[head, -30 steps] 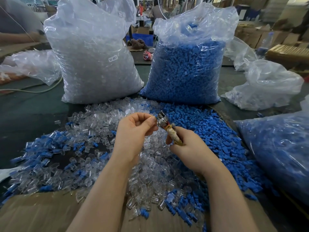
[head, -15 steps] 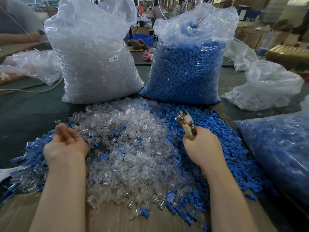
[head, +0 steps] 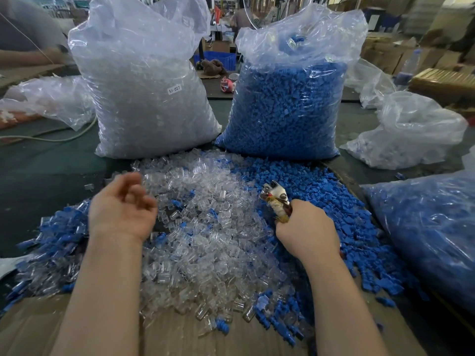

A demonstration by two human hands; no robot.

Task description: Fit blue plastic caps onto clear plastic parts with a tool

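A heap of clear plastic parts (head: 205,242) covers the middle of the cardboard in front of me. Loose blue caps (head: 341,219) are piled to its right. At the left edge lies a pile of clear parts with blue caps fitted (head: 54,242). My right hand (head: 308,232) grips a small metal tool (head: 276,199) with a tape-wrapped handle, its jaws pointing up and away over the blue caps. My left hand (head: 120,209) hovers over the left side of the clear heap, fingers loosely curled and apart, nothing in it.
Two tall plastic bags stand behind the heaps: clear parts (head: 144,93) at the left, blue caps (head: 288,104) at the right. Another bag of blue pieces (head: 431,232) lies at the far right, and crumpled bags (head: 411,132) sit behind it. Cardboard (head: 180,337) lines the near edge.
My left hand left the tool's tip, swung out to the left pile, and has now come back toward the clear heap. My right hand with the tool shifted right and lower.
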